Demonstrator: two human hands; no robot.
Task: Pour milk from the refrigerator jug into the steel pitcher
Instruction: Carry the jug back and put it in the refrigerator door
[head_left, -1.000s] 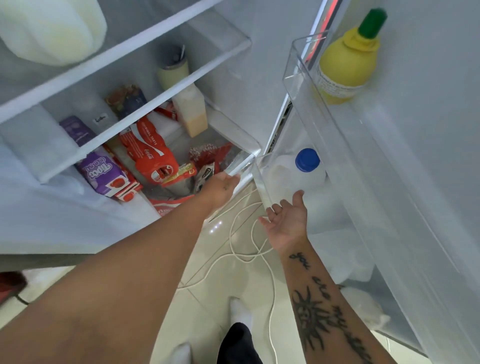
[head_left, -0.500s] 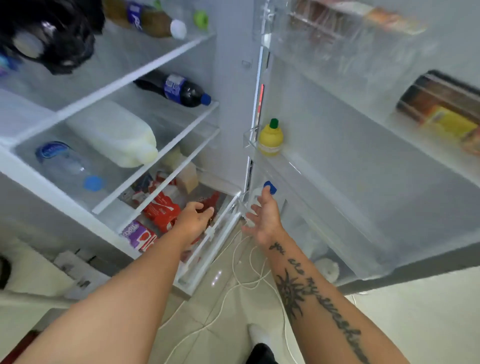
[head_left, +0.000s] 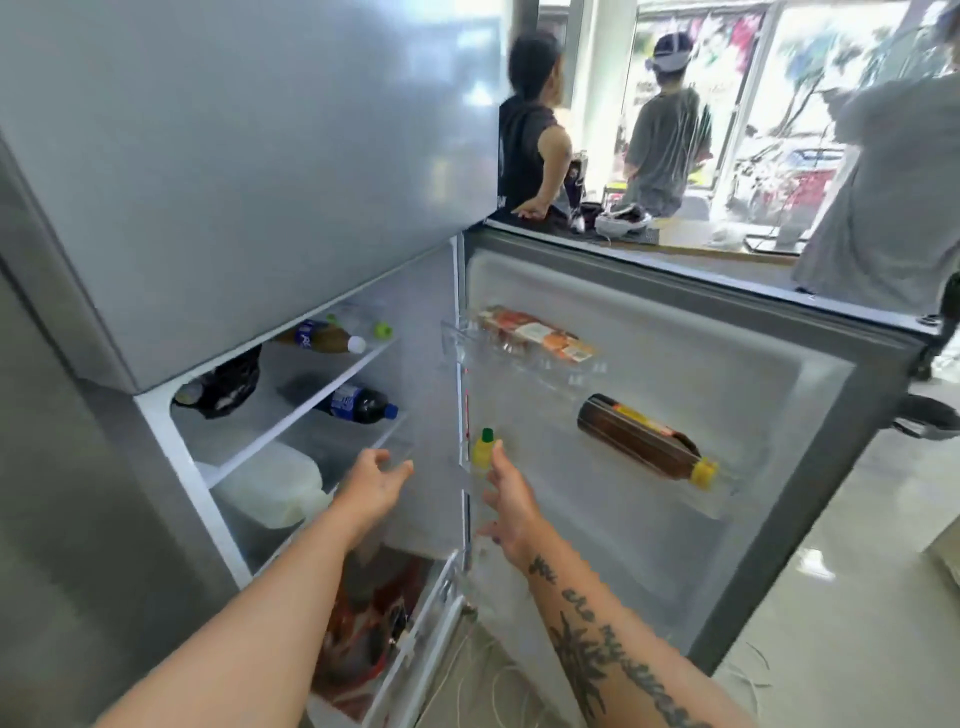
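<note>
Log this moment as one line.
fridge: open | milk jug: inside, untouched | left hand: open, near it | right hand: open, near yellow bottle | pitcher: unseen

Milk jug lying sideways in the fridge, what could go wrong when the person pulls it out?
1. The milk jug lies on its side and looks big. The open left hand alone might lose its hold on it, and milk might leak if the cap is loose.
2. The right hand is open and right beside the small yellow bottle in the door, so it could knock that over.
</note>
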